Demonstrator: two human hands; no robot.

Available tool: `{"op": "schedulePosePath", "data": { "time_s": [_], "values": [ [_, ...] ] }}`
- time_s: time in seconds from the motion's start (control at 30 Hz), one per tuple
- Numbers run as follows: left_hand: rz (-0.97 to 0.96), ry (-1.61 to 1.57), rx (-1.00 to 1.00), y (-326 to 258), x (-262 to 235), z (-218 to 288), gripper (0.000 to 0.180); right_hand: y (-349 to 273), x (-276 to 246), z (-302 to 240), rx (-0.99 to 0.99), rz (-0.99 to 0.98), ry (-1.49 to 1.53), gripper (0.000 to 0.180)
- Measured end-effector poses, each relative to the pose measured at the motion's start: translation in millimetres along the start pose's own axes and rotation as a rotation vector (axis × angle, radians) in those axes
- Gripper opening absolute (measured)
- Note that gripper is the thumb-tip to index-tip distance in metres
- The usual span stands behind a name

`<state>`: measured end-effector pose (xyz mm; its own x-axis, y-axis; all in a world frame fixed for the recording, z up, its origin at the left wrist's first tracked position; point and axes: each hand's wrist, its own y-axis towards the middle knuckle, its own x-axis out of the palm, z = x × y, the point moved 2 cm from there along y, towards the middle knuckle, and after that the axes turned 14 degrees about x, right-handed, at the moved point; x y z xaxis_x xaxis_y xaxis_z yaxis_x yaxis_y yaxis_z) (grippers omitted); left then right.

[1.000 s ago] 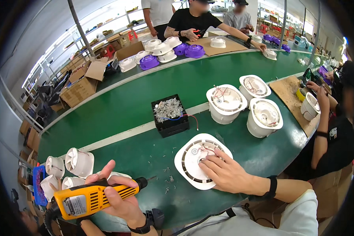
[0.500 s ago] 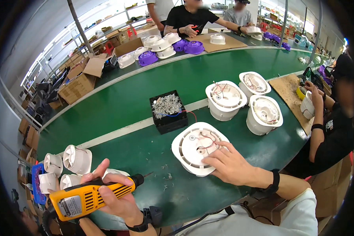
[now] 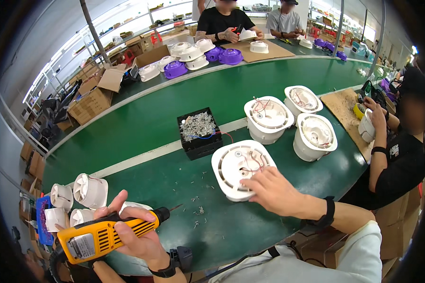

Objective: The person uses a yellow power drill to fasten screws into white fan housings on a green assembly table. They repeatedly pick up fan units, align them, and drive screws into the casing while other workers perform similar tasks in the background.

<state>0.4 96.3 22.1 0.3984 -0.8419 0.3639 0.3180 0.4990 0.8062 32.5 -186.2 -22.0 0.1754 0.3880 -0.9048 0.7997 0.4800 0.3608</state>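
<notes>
My left hand (image 3: pixel 139 238) is wrapped round a yellow and black electric screwdriver (image 3: pixel 104 238), its thin bit pointing right over the bench. In front of me a white round-cornered plastic housing (image 3: pixel 229 165) lies with its open side up, showing a ring of slots and thin red wires inside. My right hand (image 3: pixel 276 191) grips its near right edge, fingers bent over the rim and fingertips near the wires. Loose screws (image 3: pixel 201 210) are scattered on the green bench between the tool and the housing. A black box (image 3: pixel 200 150) full of screws stands just behind.
Three similar white housings (image 3: pixel 267 125) stand at the back right. White fan-like parts (image 3: pixel 90 191) cluster at the left beside a blue tray (image 3: pixel 43 214). A co-worker (image 3: pixel 396 155) handles another housing on the right. Across the green belt (image 3: pixel 141 127) sit white and purple covers (image 3: pixel 175 70).
My right hand has shifted the housing slightly away from me and turned it a little. The screwdriver stays nearly in place. Across the belt, a person now holds a white cover.
</notes>
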Motion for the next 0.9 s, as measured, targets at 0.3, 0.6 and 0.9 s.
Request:
{"op": "schedulePosePath", "data": {
  "time_s": [0.3, 0.6, 0.9],
  "values": [
    [-0.001, 0.023, 0.001, -2, -8, -3, 0.039, 51, -41, 26, 0.351, -0.544, 0.304, 0.044],
    [0.027, 0.034, 0.003, -2, -9, -4, 0.041, 34, -54, 58, 0.351, -0.145, 0.427, 0.022],
    [0.022, 0.023, -0.011, -6, -5, -4, 0.042, -32, 4, 77, 0.893, -0.129, 1.004, 0.031]
  ]
}}
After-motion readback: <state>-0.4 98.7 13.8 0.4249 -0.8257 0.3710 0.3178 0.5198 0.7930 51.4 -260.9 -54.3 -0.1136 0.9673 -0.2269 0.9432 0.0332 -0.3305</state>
